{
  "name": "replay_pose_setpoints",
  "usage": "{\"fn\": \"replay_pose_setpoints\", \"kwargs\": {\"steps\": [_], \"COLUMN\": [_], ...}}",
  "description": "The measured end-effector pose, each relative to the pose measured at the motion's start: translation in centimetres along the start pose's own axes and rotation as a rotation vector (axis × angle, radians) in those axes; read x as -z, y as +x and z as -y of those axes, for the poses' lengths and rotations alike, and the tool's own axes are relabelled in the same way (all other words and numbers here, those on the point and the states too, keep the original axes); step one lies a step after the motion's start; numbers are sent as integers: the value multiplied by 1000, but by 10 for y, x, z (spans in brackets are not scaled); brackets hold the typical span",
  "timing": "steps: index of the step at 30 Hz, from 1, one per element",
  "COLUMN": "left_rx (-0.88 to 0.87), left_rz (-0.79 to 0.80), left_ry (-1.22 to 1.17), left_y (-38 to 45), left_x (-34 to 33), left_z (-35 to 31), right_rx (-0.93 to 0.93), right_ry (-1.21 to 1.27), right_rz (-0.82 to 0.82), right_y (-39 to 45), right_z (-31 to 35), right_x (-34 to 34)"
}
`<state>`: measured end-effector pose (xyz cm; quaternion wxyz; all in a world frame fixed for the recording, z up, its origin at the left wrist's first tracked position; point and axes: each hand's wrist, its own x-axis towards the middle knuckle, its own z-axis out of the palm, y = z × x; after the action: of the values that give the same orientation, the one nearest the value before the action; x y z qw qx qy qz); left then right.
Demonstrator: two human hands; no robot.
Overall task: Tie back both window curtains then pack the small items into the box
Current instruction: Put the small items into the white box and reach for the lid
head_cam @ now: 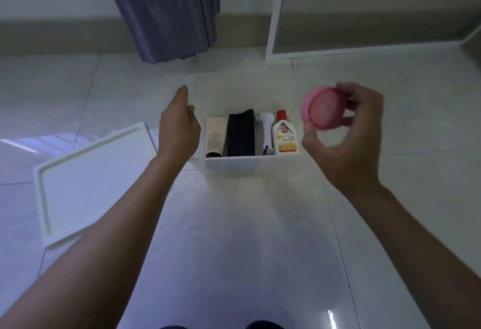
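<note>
Four items lie side by side in the white box (250, 165) on the tiled floor (234, 224).

From left: a beige tube (215, 136), a black pouch (240, 133), a white handheld device (266, 130), a red-capped lotion bottle (284, 134). The right hand (346, 136) grips a pink round case (322, 108) just right of the box. The left hand (179, 125) is open at the box's left edge; the lid (88, 180) lies further left.

2 bare forearms reach in from the bottom corners, no sleeves, watch or rings visible. The left hand (179, 125) and right hand (346, 141) are ungloved. Dark clothing (263, 324) shows at the bottom edge.
</note>
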<state>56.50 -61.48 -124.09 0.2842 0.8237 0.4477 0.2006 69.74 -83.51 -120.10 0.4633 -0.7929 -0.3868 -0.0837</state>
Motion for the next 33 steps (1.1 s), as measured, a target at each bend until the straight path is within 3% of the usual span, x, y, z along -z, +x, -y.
{"fn": "replay_pose_setpoints", "kwargs": {"steps": [4, 7, 11, 17, 33], "left_rx": [-7, -19, -34, -48, -36], "left_rz": [-5, -11, -12, -12, 1], "left_ry": [-17, -28, -35, -22, -30], "left_y": [0, 0, 1, 1, 0], "left_x": [0, -1, -2, -6, -8], "left_z": [1, 2, 5, 8, 8], "right_rx": [-117, -102, -42, -152, -307], "right_ry": [-98, -221, -341, -379, -349], "right_rz": [359, 596, 763, 730, 734], "right_y": [48, 60, 69, 59, 54], "right_z": [-12, -24, -30, -43, -47], "right_x": [-47, -85, -126, -156, -144]}}
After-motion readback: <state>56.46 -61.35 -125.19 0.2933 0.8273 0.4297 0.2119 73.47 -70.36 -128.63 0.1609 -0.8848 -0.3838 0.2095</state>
